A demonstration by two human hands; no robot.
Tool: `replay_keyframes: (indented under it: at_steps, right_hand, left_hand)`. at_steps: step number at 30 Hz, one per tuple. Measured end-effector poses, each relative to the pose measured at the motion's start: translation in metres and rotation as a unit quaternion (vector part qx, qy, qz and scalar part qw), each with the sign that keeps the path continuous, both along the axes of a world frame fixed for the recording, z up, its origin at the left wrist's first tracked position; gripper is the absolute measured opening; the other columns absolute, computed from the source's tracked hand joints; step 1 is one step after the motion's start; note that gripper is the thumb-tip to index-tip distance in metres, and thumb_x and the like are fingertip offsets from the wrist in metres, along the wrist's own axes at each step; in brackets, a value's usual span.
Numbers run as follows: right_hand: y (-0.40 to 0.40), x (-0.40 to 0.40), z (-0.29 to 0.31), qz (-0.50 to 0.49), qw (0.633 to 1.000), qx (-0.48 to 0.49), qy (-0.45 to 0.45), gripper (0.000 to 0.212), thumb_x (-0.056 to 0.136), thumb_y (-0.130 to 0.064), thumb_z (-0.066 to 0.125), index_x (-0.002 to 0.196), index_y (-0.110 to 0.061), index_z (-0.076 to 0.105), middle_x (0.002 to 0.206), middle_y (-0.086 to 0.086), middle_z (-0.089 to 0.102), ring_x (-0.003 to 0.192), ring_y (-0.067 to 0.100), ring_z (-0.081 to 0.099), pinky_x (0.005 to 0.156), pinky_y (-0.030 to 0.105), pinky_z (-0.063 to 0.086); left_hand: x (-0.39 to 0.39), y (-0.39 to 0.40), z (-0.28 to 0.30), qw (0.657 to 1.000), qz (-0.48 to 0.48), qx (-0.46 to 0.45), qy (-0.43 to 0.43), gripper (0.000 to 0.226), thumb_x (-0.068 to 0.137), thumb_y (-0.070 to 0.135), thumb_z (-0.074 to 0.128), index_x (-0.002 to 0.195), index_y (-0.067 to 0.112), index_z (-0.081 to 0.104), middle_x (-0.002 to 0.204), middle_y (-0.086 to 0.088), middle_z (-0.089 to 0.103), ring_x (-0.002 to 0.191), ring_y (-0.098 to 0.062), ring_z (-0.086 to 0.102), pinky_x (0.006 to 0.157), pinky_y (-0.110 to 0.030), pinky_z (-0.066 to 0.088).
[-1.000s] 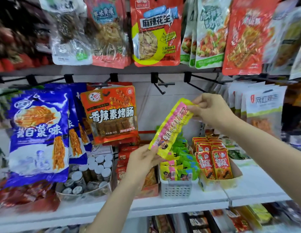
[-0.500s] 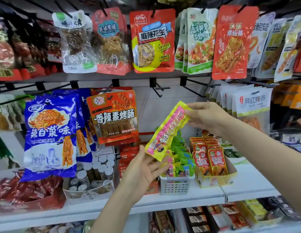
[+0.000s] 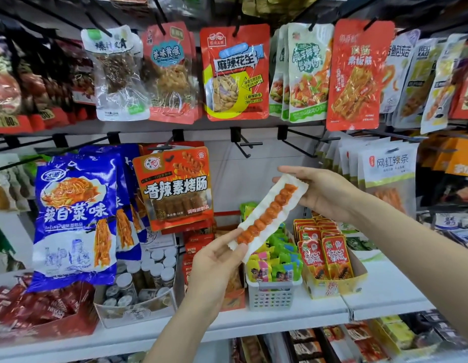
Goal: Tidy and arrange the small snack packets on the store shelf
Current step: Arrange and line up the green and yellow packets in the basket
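I hold a long narrow snack packet (image 3: 267, 210) slanted in front of the shelf, its clear white-edged back towards me with an orange twisted snack inside. My right hand (image 3: 319, 192) holds its upper end between thumb and fingers. My left hand (image 3: 217, 255) pinches its lower end. Below the packet stands a white perforated basket (image 3: 272, 294) filled with small yellow, green, pink and blue packets (image 3: 274, 265). To its right a yellow cardboard tray (image 3: 332, 286) holds upright red packets (image 3: 324, 255).
A white shelf (image 3: 384, 292) carries the containers, plus a clear box of small jars (image 3: 138, 281) and a red carton (image 3: 44, 318) at left. Large hanging bags, a blue one (image 3: 73, 216) and an orange one (image 3: 175, 187), fill the pegs. One black peg (image 3: 246, 148) above the basket hangs bare.
The packet has been turned over: its yellow and pink printed front faced me before, now its clear back shows. The view has shifted down slightly.
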State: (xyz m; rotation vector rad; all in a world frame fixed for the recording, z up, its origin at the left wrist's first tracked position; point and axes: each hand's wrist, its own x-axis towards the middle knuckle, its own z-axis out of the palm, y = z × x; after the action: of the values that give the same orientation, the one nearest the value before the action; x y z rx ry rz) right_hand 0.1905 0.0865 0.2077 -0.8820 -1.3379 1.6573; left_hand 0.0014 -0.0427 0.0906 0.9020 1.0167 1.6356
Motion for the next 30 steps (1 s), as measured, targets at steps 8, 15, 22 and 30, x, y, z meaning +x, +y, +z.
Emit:
replay_keyframes:
  at_steps: [8,15,22,30]
  right_hand:
    - [-0.001,-0.005,-0.012,-0.052,0.989,0.099,-0.092,0.042,0.083,0.001,0.071,0.123,-0.004,0.060,0.091,0.012,0.076,0.084,0.017,0.074,0.065,0.019,0.057]
    - [0.003,-0.008,-0.016,-0.059,0.986,0.111,-0.113,0.026,0.082,-0.002,0.073,0.108,-0.003,0.067,0.091,0.008,0.077,0.087,0.016,0.074,0.069,0.019,0.058]
    - [-0.001,-0.007,-0.018,0.005,0.991,0.135,-0.009,0.021,0.088,0.002,0.063,0.105,-0.010,0.068,0.098,0.010,0.075,0.092,0.017,0.072,0.075,0.020,0.056]
    - [0.000,-0.004,-0.016,0.059,0.989,0.133,-0.004,0.022,0.090,-0.003,0.060,0.110,0.000,0.067,0.113,0.019,0.070,0.105,0.028,0.069,0.089,0.033,0.057]
  left_hand:
    - [-0.001,0.000,-0.007,0.998,0.057,0.029,0.021,0.049,0.086,-0.002,0.070,0.122,0.029,0.059,0.113,-0.002,0.074,0.103,-0.018,0.071,0.081,-0.029,0.058]
    - [-0.002,-0.003,-0.009,0.998,0.045,0.016,0.048,0.058,0.086,-0.001,0.069,0.131,0.032,0.051,0.116,0.002,0.073,0.106,-0.017,0.070,0.089,-0.034,0.055]
    - [-0.007,-0.002,0.001,0.921,-0.200,-0.129,-0.307,0.074,0.090,0.064,0.040,0.133,0.007,0.057,0.133,-0.025,0.059,0.113,-0.039,0.064,0.080,-0.042,0.061]
    - [-0.009,0.009,-0.009,0.966,-0.119,-0.086,-0.213,0.051,0.073,0.000,0.070,0.123,-0.003,0.060,0.103,-0.014,0.072,0.075,-0.017,0.071,0.062,-0.022,0.059]
